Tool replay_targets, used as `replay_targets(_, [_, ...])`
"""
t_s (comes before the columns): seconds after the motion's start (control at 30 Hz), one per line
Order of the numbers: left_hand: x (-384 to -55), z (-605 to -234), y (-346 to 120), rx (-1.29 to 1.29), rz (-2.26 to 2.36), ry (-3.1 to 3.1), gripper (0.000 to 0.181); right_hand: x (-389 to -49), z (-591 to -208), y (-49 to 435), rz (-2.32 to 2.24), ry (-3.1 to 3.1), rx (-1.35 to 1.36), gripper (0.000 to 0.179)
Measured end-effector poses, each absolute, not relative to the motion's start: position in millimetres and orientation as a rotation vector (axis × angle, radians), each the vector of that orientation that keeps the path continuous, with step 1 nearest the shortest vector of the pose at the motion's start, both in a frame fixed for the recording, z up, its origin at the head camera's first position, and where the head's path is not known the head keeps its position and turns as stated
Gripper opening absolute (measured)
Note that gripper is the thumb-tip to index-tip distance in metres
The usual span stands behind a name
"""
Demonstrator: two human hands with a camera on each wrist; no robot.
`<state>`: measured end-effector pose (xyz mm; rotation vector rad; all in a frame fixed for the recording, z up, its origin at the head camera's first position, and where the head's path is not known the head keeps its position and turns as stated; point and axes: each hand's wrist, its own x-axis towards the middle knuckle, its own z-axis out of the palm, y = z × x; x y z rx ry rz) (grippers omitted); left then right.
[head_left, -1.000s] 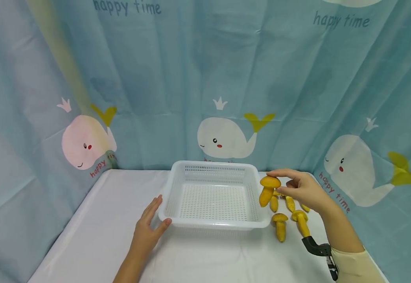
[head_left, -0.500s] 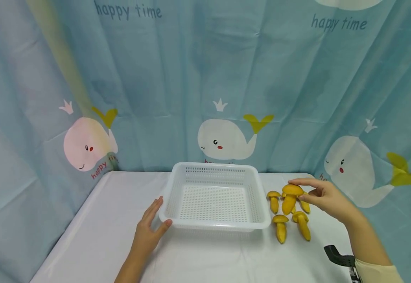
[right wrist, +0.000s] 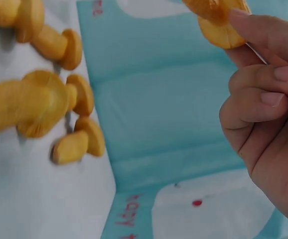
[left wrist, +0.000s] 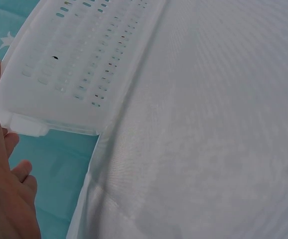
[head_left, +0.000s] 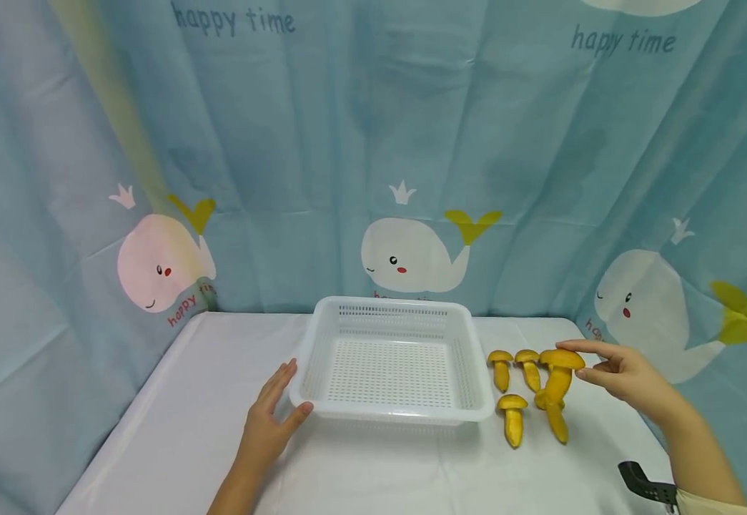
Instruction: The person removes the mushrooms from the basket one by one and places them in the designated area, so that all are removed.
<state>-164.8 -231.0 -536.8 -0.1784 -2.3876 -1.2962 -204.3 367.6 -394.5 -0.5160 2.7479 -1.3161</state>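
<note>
My right hand (head_left: 630,375) pinches a yellow mushroom (head_left: 560,383) by its cap, between thumb and fingers, its stem hanging down. In the right wrist view that mushroom (right wrist: 221,32) is cut off by the top edge. Around it on the white table are several more yellow mushrooms; the held one partly covers the lying mushroom (head_left: 557,425) below it. A white perforated plastic basket (head_left: 392,411) stands at the middle with nothing in it. At the basket's front left corner rests my left hand (head_left: 269,422), thumb and fingers spread. The left wrist view shows this hand (left wrist: 7,184) beside the basket wall (left wrist: 59,94).
A mushroom (head_left: 512,422) lies close to the basket's right front corner, and another mushroom (head_left: 500,370) lies behind it. The blue curtain (head_left: 283,214) with whale prints hangs behind and beside the white table (head_left: 373,472). A black strap mount (head_left: 646,486) sits at my right wrist.
My right hand has moved right with the pinched mushroom, from beside the basket's rim to over the right part of the mushroom group. The left hand and basket have stayed in place.
</note>
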Motion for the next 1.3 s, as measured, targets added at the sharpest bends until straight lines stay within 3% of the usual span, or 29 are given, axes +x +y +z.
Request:
replay_targets(0.77, [-169,-536,-232,-0.208,-1.28,-2.371,0.079,-216,-429,422,-1.436,2.52,-0.522,0.036])
replay_targets(1.3, [-166,-538,-232,-0.208,-1.308,-2.381,0.079,-236,-457,446,-1.3,2.411,-0.387,0.042])
